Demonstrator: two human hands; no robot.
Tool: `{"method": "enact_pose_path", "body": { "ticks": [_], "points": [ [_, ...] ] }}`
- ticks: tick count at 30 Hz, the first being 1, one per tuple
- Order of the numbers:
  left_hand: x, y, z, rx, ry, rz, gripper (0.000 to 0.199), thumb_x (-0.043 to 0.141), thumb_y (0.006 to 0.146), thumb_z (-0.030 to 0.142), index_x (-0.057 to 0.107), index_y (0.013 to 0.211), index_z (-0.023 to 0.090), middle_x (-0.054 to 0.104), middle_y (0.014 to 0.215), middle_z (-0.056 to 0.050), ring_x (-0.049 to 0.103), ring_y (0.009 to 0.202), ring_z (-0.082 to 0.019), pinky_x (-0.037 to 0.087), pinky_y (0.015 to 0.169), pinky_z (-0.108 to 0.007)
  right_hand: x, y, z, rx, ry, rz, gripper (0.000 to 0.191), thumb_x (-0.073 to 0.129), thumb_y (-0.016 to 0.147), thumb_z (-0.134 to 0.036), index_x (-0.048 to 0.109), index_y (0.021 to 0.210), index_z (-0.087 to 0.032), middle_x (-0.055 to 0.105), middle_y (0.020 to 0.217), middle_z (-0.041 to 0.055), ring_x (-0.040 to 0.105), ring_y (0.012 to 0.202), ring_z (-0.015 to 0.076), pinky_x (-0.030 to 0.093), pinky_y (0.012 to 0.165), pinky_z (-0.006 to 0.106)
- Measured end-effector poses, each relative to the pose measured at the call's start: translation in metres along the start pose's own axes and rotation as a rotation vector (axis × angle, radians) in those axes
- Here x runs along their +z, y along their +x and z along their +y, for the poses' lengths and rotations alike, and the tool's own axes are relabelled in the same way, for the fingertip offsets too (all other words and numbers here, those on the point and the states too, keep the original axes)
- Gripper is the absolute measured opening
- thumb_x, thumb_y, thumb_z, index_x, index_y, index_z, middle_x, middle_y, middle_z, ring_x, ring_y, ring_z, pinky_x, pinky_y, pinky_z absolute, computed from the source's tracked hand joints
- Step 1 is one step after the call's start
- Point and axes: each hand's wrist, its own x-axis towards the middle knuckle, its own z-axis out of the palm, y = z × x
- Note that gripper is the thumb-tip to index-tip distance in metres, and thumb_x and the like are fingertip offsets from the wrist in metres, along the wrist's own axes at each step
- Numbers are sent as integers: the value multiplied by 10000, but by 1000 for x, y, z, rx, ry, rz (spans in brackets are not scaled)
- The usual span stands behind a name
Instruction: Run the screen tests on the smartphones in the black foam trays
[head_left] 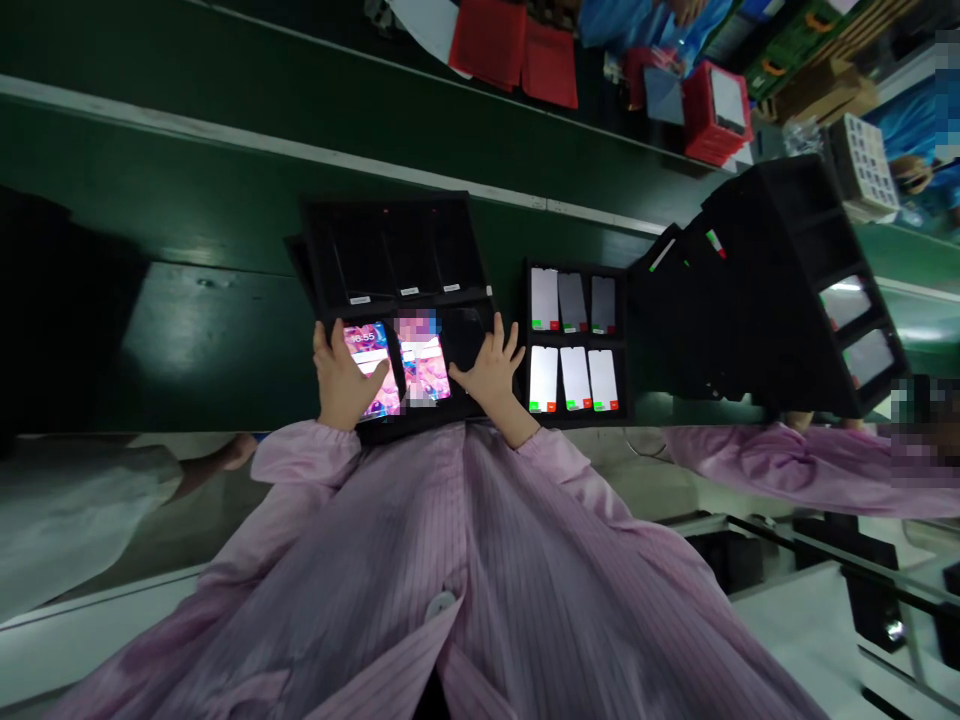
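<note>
A black compartment tray (480, 300) lies in front of me on the green bench. Two phones with lit, colourful screens are in its near row: a left phone (371, 350) and a middle phone (424, 360). My left hand (346, 380) is on the left phone, fingers spread along its left side and thumb over the screen. My right hand (491, 370) rests over the dark right compartment, its fingers spread and its thumb near the middle phone's right edge. Dark panels with small white labels fill the far row.
To the right, a second tray (628, 340) holds several phones, some with white screens. Beyond it stand stacked black trays (757, 290) near another person's pink sleeves. Red folders (487, 45) and a red stack (716, 115) lie across the bench. A person's arm shows at left.
</note>
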Motion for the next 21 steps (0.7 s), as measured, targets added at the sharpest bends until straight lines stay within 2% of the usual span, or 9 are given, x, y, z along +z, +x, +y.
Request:
{"method": "enact_pose_path", "body": {
  "ticks": [3,5,8,10,13,16,19,21],
  "points": [
    [-6,-5,-32,47,-107,-71,1187,829,692,431,277,1689,97,302,1734,-298,227,1668,-465,224,1349,-634,-5,-10,4,-85,6,16,833,714,924,-526,499,1588,-72,181,1829,243,55,1699,486,217,1292,781],
    [-8,-10,-45,13,-134,-100,1240,843,660,464,264,1694,101,331,1724,-288,209,1673,-470,216,1349,-646,-9,-20,7,-240,9,0,724,674,971,-521,546,1584,-159,244,1830,175,54,1712,448,202,1317,741],
    [-5,-11,-43,-115,-164,-21,1200,811,697,474,269,1686,65,366,1703,-295,244,1664,-466,242,1353,-616,-12,-34,7,-514,7,-104,475,633,1027,-490,697,1451,-287,367,1800,71,88,1722,398,181,1340,704],
    [-1,-6,-33,-198,-190,57,1119,762,760,471,282,1677,45,388,1689,-305,289,1655,-444,267,1355,-576,-11,-36,3,-622,-6,-186,376,626,1044,-477,761,1355,-316,418,1777,43,115,1721,391,175,1343,707],
    [5,2,-18,-212,-214,102,1023,706,825,477,307,1668,56,400,1694,-308,312,1654,-427,309,1341,-567,-6,-26,-6,-608,-41,-232,360,617,1058,-469,769,1350,-322,412,1781,35,133,1719,392,154,1351,710],
    [9,2,-11,-166,-185,114,974,673,845,462,334,1657,46,434,1678,-309,318,1650,-429,331,1326,-588,-10,-13,-6,-467,-51,-156,464,604,1062,-488,689,1483,-311,336,1817,42,94,1723,407,130,1353,723],
    [9,-4,-11,-145,-129,138,875,620,871,418,389,1633,53,515,1621,-287,357,1633,-400,316,1337,-573,-25,-10,12,-411,-18,-58,450,604,1061,-461,702,1473,-308,334,1818,35,53,1725,410,137,1351,721],
    [10,-7,-11,-130,-109,155,817,600,882,392,422,1618,84,552,1590,-264,389,1615,-386,326,1334,-570,-36,-16,32,-438,2,-42,351,589,1068,-425,800,1321,-301,413,1781,28,87,1722,403,178,1351,694]
  ]
}}
